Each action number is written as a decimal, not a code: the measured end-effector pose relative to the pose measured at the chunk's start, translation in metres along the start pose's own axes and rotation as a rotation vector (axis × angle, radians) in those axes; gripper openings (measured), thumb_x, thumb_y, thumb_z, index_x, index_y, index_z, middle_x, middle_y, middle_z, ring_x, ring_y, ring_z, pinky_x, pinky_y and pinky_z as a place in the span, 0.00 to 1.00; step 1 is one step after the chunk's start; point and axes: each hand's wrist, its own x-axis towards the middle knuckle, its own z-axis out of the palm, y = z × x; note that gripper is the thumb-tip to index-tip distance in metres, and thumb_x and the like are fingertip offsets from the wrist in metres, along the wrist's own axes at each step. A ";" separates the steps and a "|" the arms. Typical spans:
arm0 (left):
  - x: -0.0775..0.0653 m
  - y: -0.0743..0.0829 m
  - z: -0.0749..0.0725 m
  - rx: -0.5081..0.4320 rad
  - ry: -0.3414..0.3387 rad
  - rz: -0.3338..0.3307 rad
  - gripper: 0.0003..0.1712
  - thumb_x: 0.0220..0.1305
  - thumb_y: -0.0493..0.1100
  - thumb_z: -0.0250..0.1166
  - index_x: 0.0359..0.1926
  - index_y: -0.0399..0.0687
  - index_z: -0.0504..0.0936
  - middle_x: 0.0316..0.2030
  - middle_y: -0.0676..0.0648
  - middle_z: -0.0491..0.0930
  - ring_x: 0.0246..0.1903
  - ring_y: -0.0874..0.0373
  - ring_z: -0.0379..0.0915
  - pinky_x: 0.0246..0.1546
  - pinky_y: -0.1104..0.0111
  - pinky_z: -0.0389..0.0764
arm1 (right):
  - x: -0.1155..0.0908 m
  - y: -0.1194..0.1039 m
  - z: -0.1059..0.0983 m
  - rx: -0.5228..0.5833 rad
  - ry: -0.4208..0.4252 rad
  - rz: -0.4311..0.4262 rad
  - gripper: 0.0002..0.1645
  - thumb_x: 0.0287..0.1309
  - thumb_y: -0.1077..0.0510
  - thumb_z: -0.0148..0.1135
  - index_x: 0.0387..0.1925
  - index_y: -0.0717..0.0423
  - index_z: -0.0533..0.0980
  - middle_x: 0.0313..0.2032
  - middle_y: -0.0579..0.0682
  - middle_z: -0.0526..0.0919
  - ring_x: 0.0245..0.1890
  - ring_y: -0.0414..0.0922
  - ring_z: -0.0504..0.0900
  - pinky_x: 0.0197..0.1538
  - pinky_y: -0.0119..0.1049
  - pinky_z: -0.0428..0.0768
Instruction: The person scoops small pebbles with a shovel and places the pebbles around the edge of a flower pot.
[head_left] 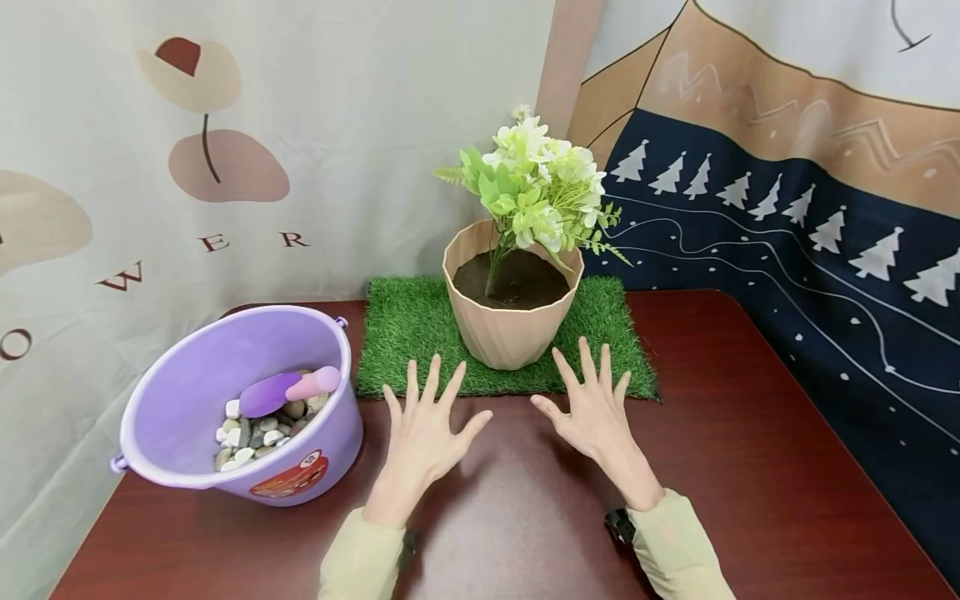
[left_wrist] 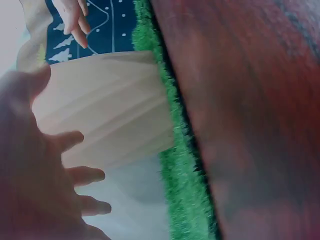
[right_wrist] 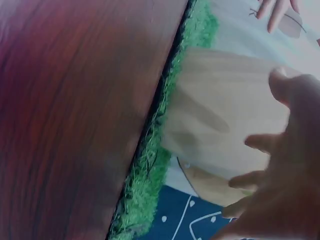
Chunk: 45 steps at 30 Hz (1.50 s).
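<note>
Both hands are held out with fingers spread, apart from each other and holding nothing. The left hand [head_left: 420, 437] is in front of the mat, between a purple bucket and a beige flowerpot [head_left: 513, 333]. To the right, the right hand [head_left: 594, 417] is nearest the pot's lower right side. In the pot, dark soil [head_left: 540, 283] surrounds the stem of a plant with white flowers and green leaves [head_left: 536, 187], leaning right. The wrist views show the pot's ribbed wall [left_wrist: 105, 100] beyond the left fingers and the same wall [right_wrist: 225, 110] beyond the right fingers.
The pot stands on a green grass mat [head_left: 408, 325] at the back of a reddish-brown table [head_left: 750, 467]. At the left, the purple bucket [head_left: 337, 433] holds pebbles [head_left: 258, 433] and a purple scoop with a pink handle [head_left: 270, 395]. Printed curtains [head_left: 360, 150] hang behind.
</note>
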 end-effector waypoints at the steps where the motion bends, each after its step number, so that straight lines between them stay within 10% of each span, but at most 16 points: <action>1: -0.001 0.000 -0.003 -0.002 0.030 0.013 0.41 0.58 0.71 0.47 0.69 0.64 0.53 0.71 0.45 0.49 0.71 0.41 0.34 0.66 0.36 0.36 | 0.000 -0.003 0.000 0.027 0.042 -0.015 0.41 0.55 0.33 0.51 0.67 0.46 0.59 0.71 0.58 0.48 0.71 0.62 0.40 0.64 0.72 0.42; 7: -0.012 -0.003 -0.031 -0.052 0.391 0.138 0.27 0.60 0.52 0.58 0.59 0.47 0.72 0.55 0.41 0.76 0.57 0.44 0.70 0.62 0.52 0.68 | 0.009 -0.039 0.002 0.232 0.289 -0.168 0.26 0.56 0.50 0.59 0.55 0.57 0.72 0.60 0.56 0.69 0.61 0.53 0.68 0.61 0.52 0.71; 13: -0.024 -0.010 -0.069 -0.129 0.826 0.249 0.13 0.56 0.40 0.59 0.41 0.41 0.83 0.33 0.42 0.85 0.31 0.49 0.80 0.32 0.62 0.82 | 0.030 -0.092 0.001 0.396 0.204 -0.268 0.22 0.60 0.49 0.54 0.52 0.56 0.74 0.57 0.51 0.73 0.57 0.45 0.73 0.62 0.40 0.71; 19: -0.034 -0.034 -0.111 -0.170 1.061 0.084 0.11 0.56 0.37 0.57 0.34 0.37 0.84 0.28 0.40 0.84 0.29 0.42 0.76 0.32 0.58 0.73 | 0.052 -0.140 0.004 0.510 0.086 -0.314 0.22 0.61 0.48 0.52 0.52 0.54 0.74 0.54 0.49 0.76 0.57 0.43 0.73 0.63 0.35 0.70; 25: -0.051 -0.080 -0.139 -0.084 0.941 -0.303 0.18 0.56 0.40 0.55 0.46 0.36 0.79 0.40 0.32 0.80 0.41 0.34 0.69 0.41 0.49 0.67 | 0.067 -0.178 0.011 0.563 -0.073 -0.277 0.24 0.61 0.44 0.50 0.55 0.51 0.72 0.55 0.47 0.76 0.58 0.42 0.72 0.64 0.34 0.69; 32: -0.070 -0.121 -0.153 -0.023 0.527 -0.742 0.30 0.59 0.44 0.50 0.62 0.35 0.65 0.54 0.26 0.68 0.49 0.24 0.60 0.45 0.37 0.62 | 0.073 -0.207 0.013 0.569 -0.198 -0.213 0.29 0.60 0.39 0.49 0.59 0.47 0.69 0.58 0.46 0.74 0.60 0.42 0.71 0.62 0.35 0.71; 36: -0.073 -0.131 -0.156 -0.014 0.413 -0.813 0.29 0.60 0.42 0.45 0.62 0.35 0.65 0.53 0.25 0.68 0.46 0.22 0.61 0.40 0.33 0.63 | 0.075 -0.214 0.013 0.556 -0.220 -0.209 0.29 0.58 0.42 0.52 0.59 0.48 0.70 0.58 0.46 0.74 0.59 0.42 0.72 0.61 0.34 0.72; 45: -0.073 -0.130 -0.154 0.043 0.460 -0.758 0.20 0.45 0.33 0.46 0.41 0.28 0.73 0.36 0.21 0.72 0.33 0.23 0.64 0.22 0.43 0.60 | 0.078 -0.222 0.008 0.527 -0.240 -0.210 0.28 0.54 0.48 0.55 0.57 0.48 0.72 0.54 0.46 0.77 0.53 0.41 0.76 0.52 0.30 0.77</action>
